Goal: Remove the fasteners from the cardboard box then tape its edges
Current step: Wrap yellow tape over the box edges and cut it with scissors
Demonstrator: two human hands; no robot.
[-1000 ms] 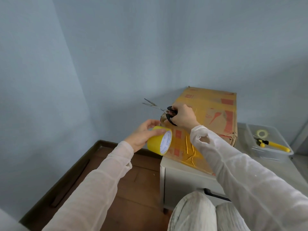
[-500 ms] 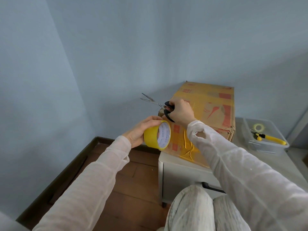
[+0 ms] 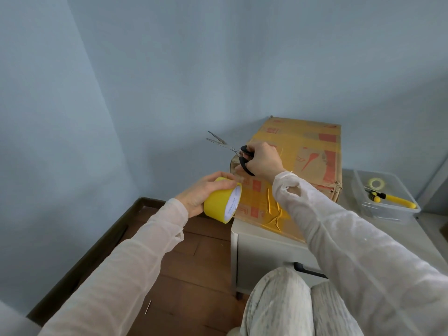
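Note:
A brown cardboard box (image 3: 308,151) with red print and yellow tape strips lies on a white cabinet (image 3: 264,253). My left hand (image 3: 201,192) grips a yellow tape roll (image 3: 221,202) at the box's near left corner. My right hand (image 3: 263,160) holds black-handled scissors (image 3: 230,150) by the box's left edge, blades slightly apart and pointing left, away from the box. A short stretch of tape appears to run from the roll up to the box corner, partly hidden by my fingers.
A clear plastic bin (image 3: 388,200) on the cabinet's right holds a small tape ring (image 3: 376,183) and a yellow-handled tool (image 3: 392,200). Blue walls close in behind and to the left. Wooden floor (image 3: 194,263) lies below on the left; my knees are at the bottom.
My left hand has brought the tape roll slightly up and closer to the box corner. My right hand with the scissors stays at the box's left edge. The camera shifted a little.

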